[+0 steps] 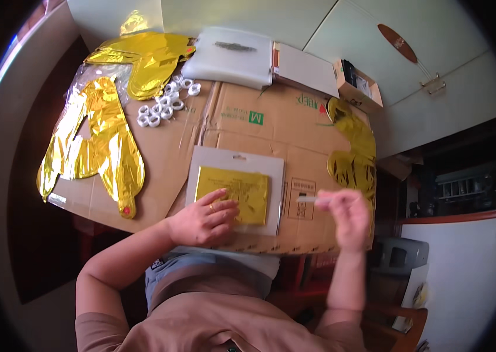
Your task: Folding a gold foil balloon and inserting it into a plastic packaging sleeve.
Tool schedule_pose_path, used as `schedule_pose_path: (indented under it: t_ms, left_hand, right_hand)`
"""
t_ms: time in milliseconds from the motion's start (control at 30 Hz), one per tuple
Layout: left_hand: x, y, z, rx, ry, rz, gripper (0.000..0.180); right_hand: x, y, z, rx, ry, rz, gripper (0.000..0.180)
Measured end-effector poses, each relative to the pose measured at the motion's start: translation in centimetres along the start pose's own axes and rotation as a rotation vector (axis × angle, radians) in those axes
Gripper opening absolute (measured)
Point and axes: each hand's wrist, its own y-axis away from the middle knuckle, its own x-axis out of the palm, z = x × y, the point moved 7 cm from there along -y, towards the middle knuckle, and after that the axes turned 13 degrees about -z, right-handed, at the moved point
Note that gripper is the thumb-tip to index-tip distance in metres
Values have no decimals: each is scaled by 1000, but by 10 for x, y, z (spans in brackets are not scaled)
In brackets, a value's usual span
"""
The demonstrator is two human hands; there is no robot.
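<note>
My left hand [206, 219], with a ring on one finger, rests its fingers on a folded gold foil balloon [252, 193]. The foil lies flat on a pale backing card [277, 176] with a hang slot along its far edge. Right of the card, my right hand [351, 216] is raised a little over the cardboard and pinches a thin, whitish, straw-like strip [306, 199]. That strip points left toward the card; its exact kind is too blurred to make out.
Flat cardboard [160, 146] covers the table. Left lie an A-shaped gold foil balloon [120, 144] and a foil pile [154, 56] near several white ribbon rolls [163, 105]. Behind stand a stack of clear bags [224, 58], a white box [306, 67] and an open box [365, 97]. More foil [351, 141] lies right.
</note>
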Motion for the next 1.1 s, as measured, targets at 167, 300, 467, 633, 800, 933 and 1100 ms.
schedule_pose_path:
  t_ms: [167,300,467,633,800,933,1100]
  left_hand:
    - [4,2,0,-13,-59,-15,23]
    - [1,1,1,-100,-1,-39,20]
    - [-2,2,-2,-158,45,-107,18]
    - [1,4,-5,-155,57,-148,17]
    - [5,7,-4,-139,65,-138,16]
    - [4,7,-3,-151,52,-137,16]
    - [5,8,-4,-149,69,-126,15]
  right_hand:
    - [9,129,-32,-127,31,-156,15]
    - [46,165,-15,-504,301,-55,24]
    - [62,173,-22,-721,403,-74,26]
    - [73,169,-31,-952,734,-125,36]
    - [81,150,-32,-859,942,-100,30]
    - [81,132,-33,-790,932,-41,27]
    - [78,122,-33,-666,992,-107,31]
